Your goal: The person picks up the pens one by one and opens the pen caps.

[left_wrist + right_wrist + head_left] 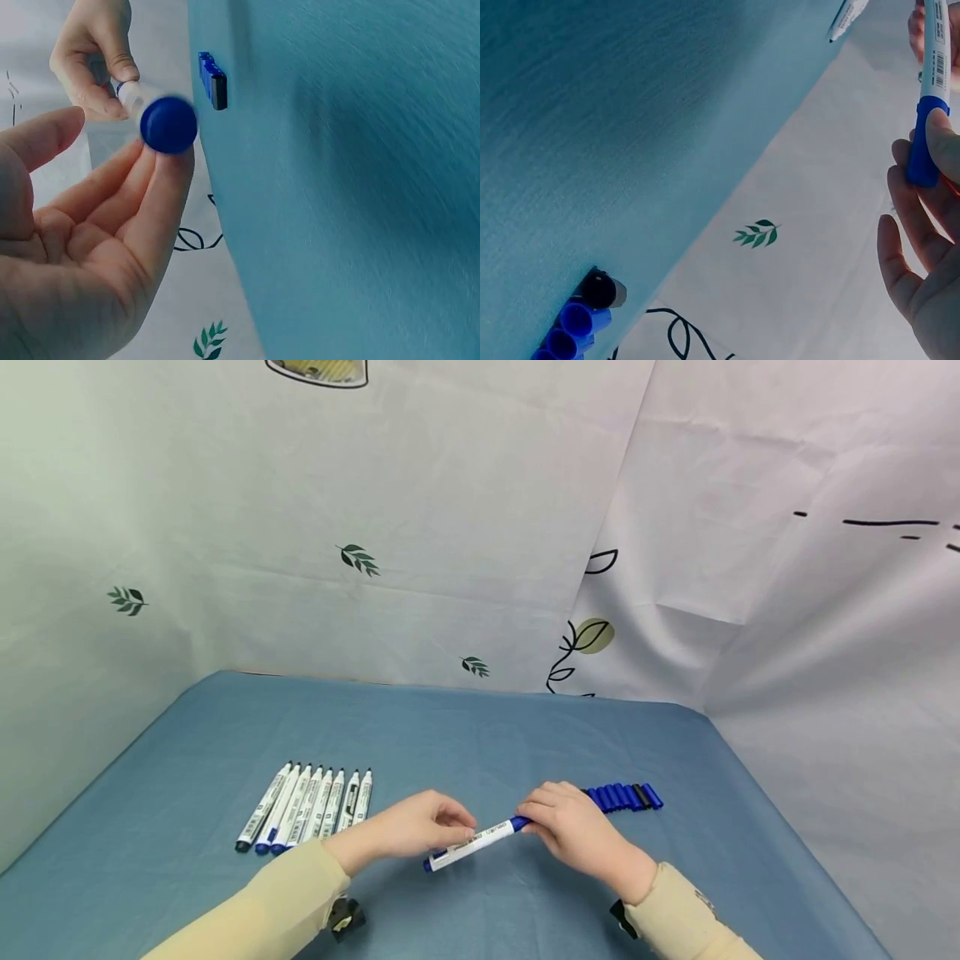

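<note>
A white whiteboard marker with a blue cap is held in the air over the table, tilted with its capped end to the right. My right hand pinches the blue cap between thumb and fingers. My left hand is at the other end of the marker. In the left wrist view the fingertips of my left hand are right at the blue end plug, and its thumb stands apart from the marker.
On the left of the blue-covered table lies a row of several uncapped markers, tips pointing away. A row of several blue and black caps lies beyond my right hand. White patterned cloth hangs behind the table.
</note>
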Demonstrator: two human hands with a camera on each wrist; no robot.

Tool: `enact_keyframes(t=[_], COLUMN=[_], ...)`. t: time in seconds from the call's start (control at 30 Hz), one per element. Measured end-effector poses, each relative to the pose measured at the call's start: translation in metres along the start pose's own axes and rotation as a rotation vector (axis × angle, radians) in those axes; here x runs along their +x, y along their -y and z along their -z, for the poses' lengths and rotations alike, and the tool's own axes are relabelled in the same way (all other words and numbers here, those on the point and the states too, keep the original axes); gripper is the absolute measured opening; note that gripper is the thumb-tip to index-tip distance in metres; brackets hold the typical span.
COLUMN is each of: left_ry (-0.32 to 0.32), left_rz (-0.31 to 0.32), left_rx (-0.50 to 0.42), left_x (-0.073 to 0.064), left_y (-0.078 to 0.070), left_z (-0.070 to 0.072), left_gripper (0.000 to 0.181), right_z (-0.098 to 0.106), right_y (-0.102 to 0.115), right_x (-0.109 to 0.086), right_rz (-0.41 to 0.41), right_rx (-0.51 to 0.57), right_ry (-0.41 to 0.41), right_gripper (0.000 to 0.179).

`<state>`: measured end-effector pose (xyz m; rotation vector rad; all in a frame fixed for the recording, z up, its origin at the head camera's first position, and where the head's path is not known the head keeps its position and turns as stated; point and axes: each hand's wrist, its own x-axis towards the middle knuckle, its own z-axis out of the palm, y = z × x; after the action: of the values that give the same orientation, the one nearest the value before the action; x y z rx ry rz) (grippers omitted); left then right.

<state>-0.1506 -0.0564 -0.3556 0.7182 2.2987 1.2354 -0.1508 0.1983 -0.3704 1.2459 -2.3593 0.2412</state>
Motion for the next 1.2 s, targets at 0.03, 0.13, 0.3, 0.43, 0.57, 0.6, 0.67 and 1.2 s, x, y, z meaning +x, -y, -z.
enact_keyframes(t=[0.03, 0.13, 0.3, 0.43, 0.57, 0.6, 0.67, 1.2], left_ry=[-0.009, -0.036, -0.069, -0.107, -0.124, -0.121, -0.110, -0.104], left_rz=[-0.005, -0.022, -0.063, -0.101, -0.103, -0.103, -0.108, -0.196], left_rx=[0.017, 0.083, 0.187, 0.254, 0.287, 0.292, 0.302, 0.456], left_x=[-0.001, -0.002, -0.001, 0.000, -0.001, -0.002, -0.003, -0.005], left_y=[0.000, -0.002, -0.005, -0.006, -0.007, -0.007, -0.008, -0.007], left_z=[0.000, -0.003, -0.007, -0.010, -0.010, -0.010, -0.010, -0.015], left_gripper=[0.029, 0.031, 0.032, 0.028, 0.019, 0.017, 0.017, 0.006], right_z=[0.000, 0.000, 0.000, 0.002, 0.006, 0.007, 0.010, 0.007], right_y=[0.000, 0.001, 0.003, 0.007, 0.012, 0.013, 0.016, 0.022], right_x=[0.000, 0.001, 0.004, 0.009, 0.014, 0.016, 0.018, 0.024], right_rz=[-0.006, -0.022, -0.044, -0.066, -0.084, -0.090, -0.108, -0.196], right_rx=[-0.001, 0.008, 0.027, 0.040, 0.067, 0.078, 0.109, 0.204], right_ry=[-0.002, -0.012, -0.046, -0.031, 0.109, 0.153, 0.238, 0.366], right_gripper=[0.014, 0.013, 0.013, 0.014, 0.016, 0.016, 0.016, 0.005])
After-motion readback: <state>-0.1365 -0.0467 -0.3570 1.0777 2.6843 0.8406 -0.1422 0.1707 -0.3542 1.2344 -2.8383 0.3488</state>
